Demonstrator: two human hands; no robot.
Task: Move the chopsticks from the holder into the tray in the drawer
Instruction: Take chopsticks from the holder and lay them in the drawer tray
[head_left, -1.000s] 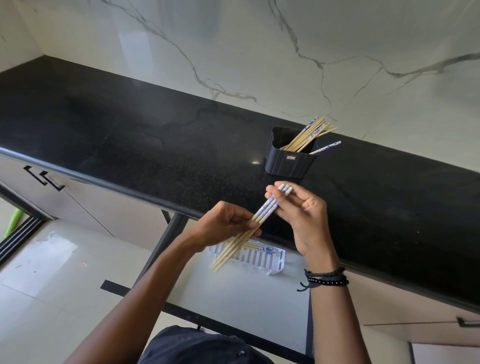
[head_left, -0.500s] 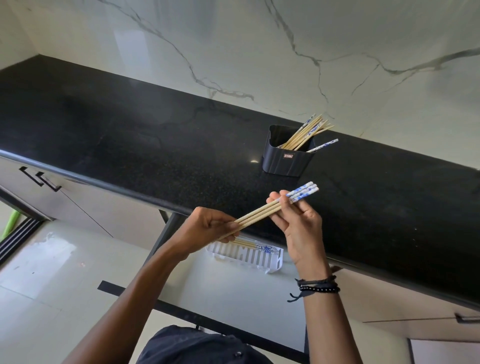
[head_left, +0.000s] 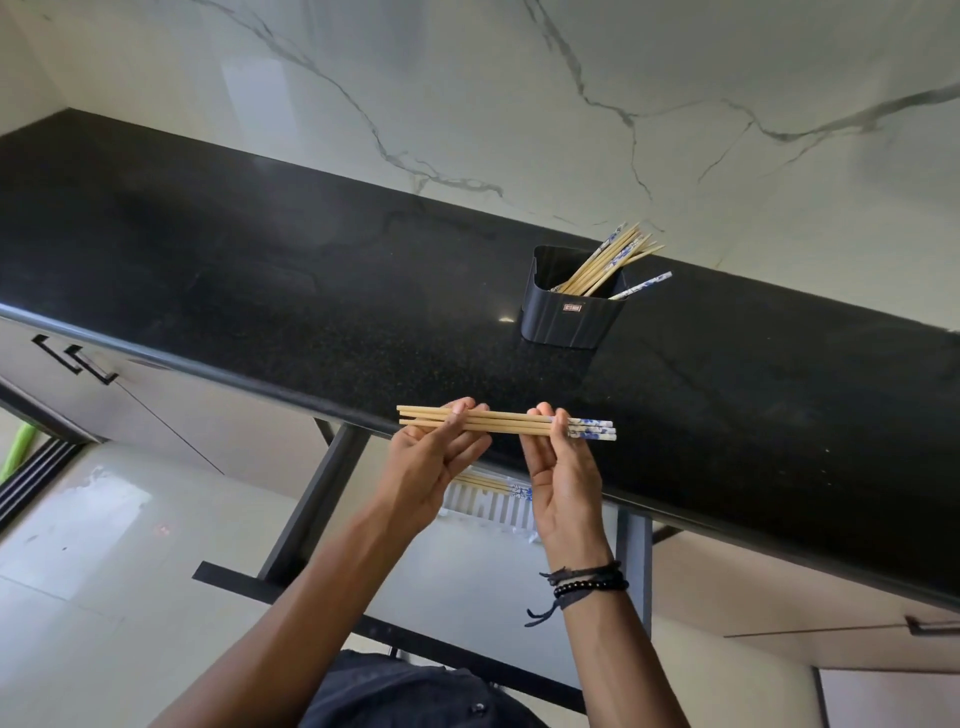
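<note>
**A level bundle held over the open drawer**

We held a small bundle of chopsticks (head_left: 506, 423) level between both hands, just over the near edge of the black tabletop (head_left: 260, 291). Our left hand (head_left: 434, 457) pinched the plain wooden ends with thumb and fingers closed on them; our right hand (head_left: 563, 467) gripped the bundle close to its blue-and-white patterned ends. More chopsticks (head_left: 605, 260) leaned in the black holder (head_left: 569, 317) farther back on the tabletop, to the right. Below our hands the white slotted tray (head_left: 493, 506) lay in the open drawer (head_left: 467, 571), with a few chopsticks (head_left: 493, 486) already in it.

We judged these sticks light, stiff and smooth, so they would roll or fan apart if squeezed at one point only. Holding near both ends seemed the sound grip, keeping them parallel for lowering into the tray. A slack pinch could let one slide out endwise.
</note>
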